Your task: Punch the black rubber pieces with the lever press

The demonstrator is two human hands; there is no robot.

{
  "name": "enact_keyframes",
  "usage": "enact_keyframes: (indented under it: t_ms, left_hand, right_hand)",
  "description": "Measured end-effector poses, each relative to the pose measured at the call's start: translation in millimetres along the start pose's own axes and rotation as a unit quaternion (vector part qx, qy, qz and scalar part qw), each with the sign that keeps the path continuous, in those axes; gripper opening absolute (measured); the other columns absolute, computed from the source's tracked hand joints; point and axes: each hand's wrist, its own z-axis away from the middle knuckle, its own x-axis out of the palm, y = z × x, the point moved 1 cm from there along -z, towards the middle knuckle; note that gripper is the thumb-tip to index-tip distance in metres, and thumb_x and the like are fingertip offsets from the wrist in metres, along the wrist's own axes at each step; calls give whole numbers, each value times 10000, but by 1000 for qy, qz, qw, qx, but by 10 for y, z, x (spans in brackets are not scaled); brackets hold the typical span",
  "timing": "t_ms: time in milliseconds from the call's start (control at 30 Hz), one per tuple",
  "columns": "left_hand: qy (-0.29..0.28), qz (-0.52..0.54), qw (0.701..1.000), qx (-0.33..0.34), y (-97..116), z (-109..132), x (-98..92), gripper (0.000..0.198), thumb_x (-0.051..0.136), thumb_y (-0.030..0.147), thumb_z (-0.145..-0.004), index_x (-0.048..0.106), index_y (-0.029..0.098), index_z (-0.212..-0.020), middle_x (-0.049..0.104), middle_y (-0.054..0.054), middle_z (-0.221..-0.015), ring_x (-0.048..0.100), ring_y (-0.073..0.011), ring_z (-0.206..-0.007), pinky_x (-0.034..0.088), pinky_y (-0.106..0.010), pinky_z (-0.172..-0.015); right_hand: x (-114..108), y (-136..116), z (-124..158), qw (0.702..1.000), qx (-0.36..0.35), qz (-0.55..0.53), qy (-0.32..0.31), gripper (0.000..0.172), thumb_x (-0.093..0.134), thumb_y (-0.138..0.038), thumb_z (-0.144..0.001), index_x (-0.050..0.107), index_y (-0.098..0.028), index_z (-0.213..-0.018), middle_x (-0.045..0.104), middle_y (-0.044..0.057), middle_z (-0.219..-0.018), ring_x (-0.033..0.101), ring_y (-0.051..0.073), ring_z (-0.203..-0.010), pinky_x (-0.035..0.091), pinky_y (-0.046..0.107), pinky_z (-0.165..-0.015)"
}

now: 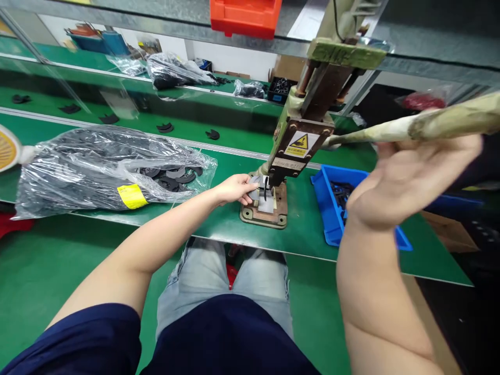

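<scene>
My left hand (238, 188) pinches a dark flat part (255, 194) at the base of a hand press (295, 140). A thin black piece (266, 188) stands upright beside it on the base plate (280, 208), under the press head. Raised on the right, my right hand (414, 177) is wrapped round the long, pale-wrapped lever (437, 123) of the press. The fingertips of that hand are partly hidden behind the lever.
On the left lies a clear plastic bag (97, 166) of dark curved parts. A blue bin (330, 234) with black parts stands right of the press. Behind, several dark parts rest on a green strip (133, 122). An orange bin (246, 15) sits on the shelf above.
</scene>
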Motion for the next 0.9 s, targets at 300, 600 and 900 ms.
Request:
enact_keyframes:
  t_ms: [300,600,900]
  left_hand:
    - [-60,-21,995,71,217,783,129,423,829,482,-933,537,182,-870,744,-41,-681,728,-158,-536,564,-215,-491]
    - [-94,-16,994,45,198,1002,252,411,839,500,-911,584,180,-867,704,-13,-625,683,-134,-486,532,-198,-464]
    - [-53,-130,989,51,227,867,102,366,763,470,-960,548,206,-824,624,10,-607,624,-136,-519,466,-229,-495]
  right_hand:
    - [434,197,1671,955,240,5,-176,356,800,-477,-887,694,-239,-1129,777,52,-1008,756,163,-851,647,302,-723]
    - [596,4,1847,955,246,31,-161,258,657,-487,-984,639,-229,-975,721,27,-905,682,139,-759,598,287,-679]
    - [443,-48,1615,950,159,111,-245,209,658,-431,-978,707,-245,-1060,778,68,-1008,730,193,-908,622,358,-831]
